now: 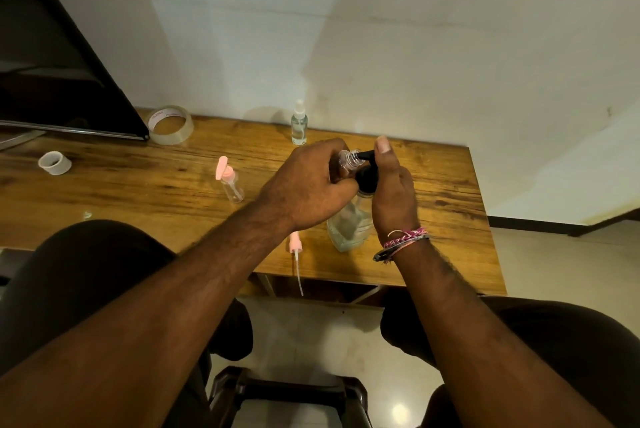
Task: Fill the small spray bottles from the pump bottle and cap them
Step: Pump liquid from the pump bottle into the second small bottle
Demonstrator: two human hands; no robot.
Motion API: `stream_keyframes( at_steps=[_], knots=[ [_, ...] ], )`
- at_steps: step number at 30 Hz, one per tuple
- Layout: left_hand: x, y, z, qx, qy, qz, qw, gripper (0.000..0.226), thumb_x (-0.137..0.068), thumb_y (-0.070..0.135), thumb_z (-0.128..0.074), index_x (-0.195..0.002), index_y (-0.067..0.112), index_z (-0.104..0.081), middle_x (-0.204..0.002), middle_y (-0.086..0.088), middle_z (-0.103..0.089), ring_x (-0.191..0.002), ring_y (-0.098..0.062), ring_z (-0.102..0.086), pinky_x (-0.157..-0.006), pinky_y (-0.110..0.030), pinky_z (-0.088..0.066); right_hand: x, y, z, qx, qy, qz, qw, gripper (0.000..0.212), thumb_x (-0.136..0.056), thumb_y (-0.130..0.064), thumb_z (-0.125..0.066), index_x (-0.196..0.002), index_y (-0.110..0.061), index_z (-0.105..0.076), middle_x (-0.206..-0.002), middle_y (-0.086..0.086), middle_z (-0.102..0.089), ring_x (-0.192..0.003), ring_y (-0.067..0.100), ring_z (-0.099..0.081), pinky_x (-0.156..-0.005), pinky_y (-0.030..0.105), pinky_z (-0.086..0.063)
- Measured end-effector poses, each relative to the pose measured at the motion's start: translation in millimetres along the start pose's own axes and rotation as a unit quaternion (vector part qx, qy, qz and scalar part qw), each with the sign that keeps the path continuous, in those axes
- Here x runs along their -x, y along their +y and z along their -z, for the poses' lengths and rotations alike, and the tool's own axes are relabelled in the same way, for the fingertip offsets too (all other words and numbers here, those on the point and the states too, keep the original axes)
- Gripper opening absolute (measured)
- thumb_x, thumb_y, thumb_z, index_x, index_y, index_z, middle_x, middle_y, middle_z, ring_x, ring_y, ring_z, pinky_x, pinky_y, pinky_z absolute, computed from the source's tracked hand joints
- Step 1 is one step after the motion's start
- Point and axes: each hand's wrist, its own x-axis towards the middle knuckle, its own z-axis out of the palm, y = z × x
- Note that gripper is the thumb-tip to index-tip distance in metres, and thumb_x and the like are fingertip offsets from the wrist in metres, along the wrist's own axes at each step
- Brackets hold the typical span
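Note:
My left hand (pixel 308 185) grips a small clear spray bottle (pixel 347 160), uncapped, tilted with its threaded neck against the black spout of the pump bottle (pixel 349 226). My right hand (pixel 391 192) wraps the black pump head, thumb raised above the spout. The pump bottle stands on the wooden table (pixel 138 185) and holds clear liquid. A loose pink spray cap with its long dip tube (pixel 296 256) lies at the table's front edge. Another small bottle with a pink pump top (pixel 229 181) stands to the left. A capped clear spray bottle (pixel 299 124) stands by the wall.
A large roll of clear tape (pixel 170 125) and a small white roll (pixel 54 162) lie at the table's left. A dark monitor (pixel 52 63) leans over the back left corner. My knees and a stool (pixel 287 393) are below the table edge.

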Motion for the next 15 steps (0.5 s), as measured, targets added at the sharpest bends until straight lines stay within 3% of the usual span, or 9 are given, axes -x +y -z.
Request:
stream_keyframes(
  at_steps=[5,10,13,15],
  knots=[
    [0,-1,-3,0.007,0.009,0.008,1.0,0.026,-0.086,0.016,-0.075,-0.082,0.033,-0.056,-0.076,0.012,-0.06,-0.064,-0.001,-0.052,-0.054,-0.012,-0.035,-2,1,-2,-0.004,0.013,0.01,1.0,0.055,-0.08,-0.071,-0.048,-0.061,-0.027,-0.075,-0.065,-0.004,-0.07,-0.065,0.005,-0.064,-0.061,0.021,-0.049],
    [-1,-5,-7,0.018,0.014,0.013,1.0,0.02,-0.086,0.015,-0.075,-0.085,0.028,-0.059,-0.078,0.008,-0.063,-0.067,-0.006,-0.056,-0.06,-0.024,-0.041,-4,9,0,-0.003,0.021,0.025,0.999,0.053,-0.089,-0.061,-0.051,-0.064,-0.02,-0.072,-0.065,-0.004,-0.065,-0.067,0.01,-0.061,-0.063,0.027,-0.048],
    [-2,-6,-8,0.019,0.014,0.015,1.0,0.019,-0.085,0.016,-0.075,-0.086,0.028,-0.06,-0.079,0.007,-0.063,-0.069,-0.009,-0.057,-0.061,-0.026,-0.041,-2,11,-1,-0.01,0.03,0.042,0.999,0.066,-0.088,-0.064,-0.048,-0.072,-0.004,-0.069,-0.069,0.004,-0.063,-0.069,0.012,-0.059,-0.062,0.026,-0.047],
    [-3,-6,-7,0.022,0.019,0.015,0.999,0.022,-0.085,0.017,-0.075,-0.084,0.031,-0.058,-0.078,0.007,-0.063,-0.068,-0.009,-0.056,-0.061,-0.026,-0.042,2,9,-3,-0.023,0.03,0.039,0.999,0.059,-0.089,-0.064,-0.05,-0.071,-0.011,-0.07,-0.07,0.001,-0.065,-0.069,0.009,-0.061,-0.063,0.021,-0.048]
  ],
)
